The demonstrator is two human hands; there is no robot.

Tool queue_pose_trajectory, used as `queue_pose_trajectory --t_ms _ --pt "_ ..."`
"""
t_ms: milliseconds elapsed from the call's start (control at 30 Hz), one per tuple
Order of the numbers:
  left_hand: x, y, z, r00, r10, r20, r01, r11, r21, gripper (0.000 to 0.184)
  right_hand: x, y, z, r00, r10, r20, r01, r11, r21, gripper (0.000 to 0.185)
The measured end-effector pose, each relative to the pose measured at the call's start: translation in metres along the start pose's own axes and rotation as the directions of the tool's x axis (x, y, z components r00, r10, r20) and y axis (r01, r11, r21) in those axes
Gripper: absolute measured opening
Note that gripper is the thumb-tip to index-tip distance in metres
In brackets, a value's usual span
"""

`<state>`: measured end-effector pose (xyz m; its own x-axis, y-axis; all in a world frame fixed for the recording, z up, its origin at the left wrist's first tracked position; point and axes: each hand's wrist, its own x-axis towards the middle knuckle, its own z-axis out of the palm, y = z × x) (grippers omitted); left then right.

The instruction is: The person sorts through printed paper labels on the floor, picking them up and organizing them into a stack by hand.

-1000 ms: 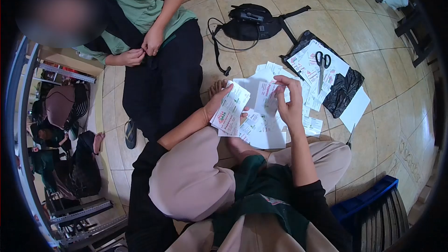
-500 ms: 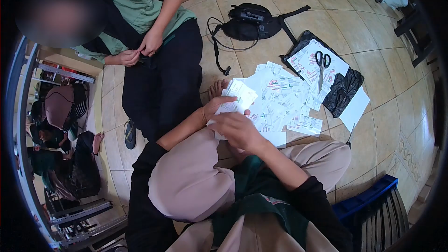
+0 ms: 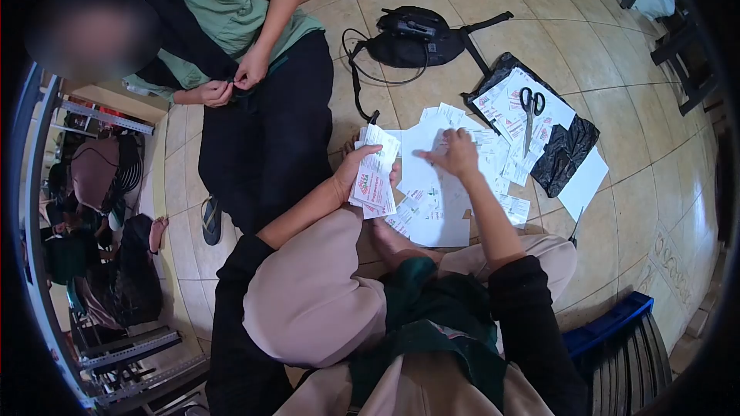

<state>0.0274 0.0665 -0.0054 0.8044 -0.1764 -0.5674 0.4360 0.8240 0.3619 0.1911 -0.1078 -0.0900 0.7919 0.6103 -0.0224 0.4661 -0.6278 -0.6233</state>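
My left hand (image 3: 351, 172) is closed around a fanned stack of printed paper slips (image 3: 374, 188), held up above my folded leg. The slips carry red logos and small print. Over the pile of papers (image 3: 433, 212) on the floor, my right hand (image 3: 460, 157) reaches out with thumb and fingers apart. Its fingertips lie at a white sheet; whether they press on it I cannot tell. Black-handled scissors (image 3: 530, 112) rest on more printed slips at the right, on top of a black plastic bag (image 3: 566, 156).
A black waist bag (image 3: 416, 37) with straps lies on the tiled floor beyond the papers. Another person sits at the upper left, hands (image 3: 235, 85) together at the lap. A sandal (image 3: 212, 220) lies at left, a blue-edged rack (image 3: 609, 327) at lower right.
My right hand has moved away from the slips in my left hand, right and forward onto the papers. The stack now stands more upright, and white sheets on the floor have shifted.
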Motion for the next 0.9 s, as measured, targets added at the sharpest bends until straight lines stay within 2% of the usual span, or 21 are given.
queue_pose_trajectory --t_ms 67,200,267,400,467,500,567,600,667,733,800,833,900 --pt "0.0 0.0 0.001 0.999 0.018 -0.028 -0.018 1.0 0.025 0.046 -0.013 -0.02 0.019 0.998 0.07 0.006 -0.066 0.967 -0.246 0.09" --pt "-0.004 0.0 0.002 0.996 0.032 -0.084 -0.03 0.999 0.03 0.045 -0.027 -0.039 0.032 0.995 0.095 -0.026 -0.098 0.968 -0.231 0.086" --pt "-0.003 0.0 -0.001 0.995 0.036 -0.088 -0.033 0.999 0.028 0.045 -0.027 -0.035 0.042 0.987 0.148 -0.063 -0.155 0.978 -0.139 0.074" --pt "-0.002 0.0 -0.003 0.992 0.058 -0.111 -0.056 0.998 0.02 0.045 -0.026 -0.027 0.052 0.987 0.146 -0.062 -0.154 0.974 -0.164 0.069" --pt "-0.002 0.0 -0.003 0.989 0.062 -0.131 -0.06 0.998 0.018 0.045 -0.025 -0.021 0.05 0.988 0.15 -0.036 -0.151 0.988 -0.028 0.048" --pt "-0.002 0.001 -0.003 0.986 0.061 -0.153 -0.059 0.998 0.02 0.045 -0.026 -0.018 0.045 0.989 0.146 -0.034 -0.147 0.989 -0.029 0.048" --pt "-0.001 0.001 -0.008 0.986 0.078 -0.145 -0.075 0.997 0.026 0.045 -0.032 -0.013 0.029 0.994 -0.02 -0.104 0.048 0.962 0.27 0.032" --pt "0.0 0.0 -0.01 0.987 0.087 -0.136 -0.084 0.996 0.032 0.046 -0.036 -0.015 0.02 0.995 -0.021 -0.101 0.048 0.962 0.268 0.032" --pt "0.0 0.0 -0.012 0.989 0.085 -0.121 -0.082 0.996 0.023 0.045 -0.045 -0.019 -0.001 0.924 -0.14 -0.355 0.272 0.895 0.353 0.025" --pt "0.0 0.0 -0.009 0.991 0.082 -0.106 -0.081 0.997 0.016 0.045 -0.056 -0.021 -0.015 0.929 -0.158 -0.336 0.273 0.903 0.331 0.023" --pt "-0.002 0.001 -0.001 0.983 0.075 -0.168 -0.067 0.996 0.055 0.045 -0.063 -0.025 -0.022 0.927 -0.069 -0.37 0.274 0.798 0.537 0.018" --pt "-0.003 0.001 0.003 0.983 0.078 -0.168 -0.07 0.996 0.057 0.045 -0.065 -0.026 -0.025 0.935 -0.067 -0.349 0.27 0.773 0.574 0.014" --pt "-0.005 0.001 0.007 0.986 0.07 -0.15 -0.061 0.996 0.069 0.045 -0.068 -0.031 -0.031 0.931 -0.11 -0.349 0.297 0.784 0.545 0.014"
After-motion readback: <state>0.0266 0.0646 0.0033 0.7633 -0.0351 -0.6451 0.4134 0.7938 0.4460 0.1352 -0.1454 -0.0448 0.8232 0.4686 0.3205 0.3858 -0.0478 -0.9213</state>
